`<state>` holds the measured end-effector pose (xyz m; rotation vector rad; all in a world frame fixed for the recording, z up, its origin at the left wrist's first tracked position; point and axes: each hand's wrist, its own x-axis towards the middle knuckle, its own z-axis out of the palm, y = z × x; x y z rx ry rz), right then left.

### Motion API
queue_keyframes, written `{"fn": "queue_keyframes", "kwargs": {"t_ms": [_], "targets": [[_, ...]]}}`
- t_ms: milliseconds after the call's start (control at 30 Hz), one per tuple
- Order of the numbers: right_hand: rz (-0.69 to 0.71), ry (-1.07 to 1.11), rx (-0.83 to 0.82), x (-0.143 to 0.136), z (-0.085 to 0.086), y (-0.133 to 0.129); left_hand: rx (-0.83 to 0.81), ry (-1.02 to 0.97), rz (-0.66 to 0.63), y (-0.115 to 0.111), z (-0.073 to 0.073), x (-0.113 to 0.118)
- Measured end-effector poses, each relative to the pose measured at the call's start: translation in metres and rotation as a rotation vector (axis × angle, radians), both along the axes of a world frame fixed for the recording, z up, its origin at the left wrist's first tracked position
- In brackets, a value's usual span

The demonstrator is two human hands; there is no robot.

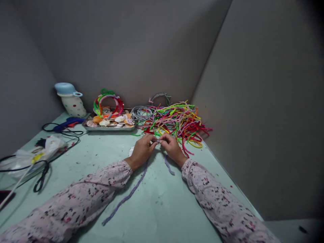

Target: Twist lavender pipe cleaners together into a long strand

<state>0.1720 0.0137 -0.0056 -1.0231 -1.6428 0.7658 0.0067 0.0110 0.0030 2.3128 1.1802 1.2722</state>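
Observation:
My left hand (pixel 142 150) and my right hand (pixel 172 147) meet fingertip to fingertip near the middle of the table. Both pinch a purple fuzzy strand (pixel 134 189) between thumb and finger. One long end hangs out below my left hand and runs toward the lower left; a short end sticks out beside my right hand. Just beyond my hands lies a tangled heap of colourful fuzzy strands (pixel 177 118). Coils of grey wire (pixel 143 113) sit at its left side.
A metal tray (pixel 110 129) of shells stands at the back, with colourful fuzzy rings (pixel 120 104) on it. Left of it are a bottle (pixel 73 103), a blue tool (pixel 63 125), black cables and a plastic bag (pixel 54 143). Grey partitions enclose the pale green table (pixel 162 209).

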Motion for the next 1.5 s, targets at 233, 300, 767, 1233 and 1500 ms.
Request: {"fn": "queue_keyframes", "kwargs": {"t_ms": [233, 300, 767, 1233, 1500], "targets": [[0.010, 0.005, 0.009, 0.0001, -0.0011, 0.0001, 0.003, -0.045, 0.009, -0.0016, 0.0002, 0.0007], [0.011, -0.001, 0.008, -0.0002, -0.0005, -0.0002, 0.002, -0.046, 0.007, -0.0022, 0.0003, 0.0006], [-0.010, -0.034, 0.053, 0.0000, 0.0001, -0.0014, -0.008, -0.029, 0.004, -0.0008, -0.0001, -0.0002], [-0.004, -0.031, 0.051, -0.0009, 0.0018, -0.0022, 0.045, 0.027, 0.025, -0.0060, 0.0057, -0.0009], [-0.006, -0.006, 0.013, -0.0002, 0.0005, -0.0008, 0.038, 0.033, 0.034, -0.0015, -0.0008, 0.0001]]}}
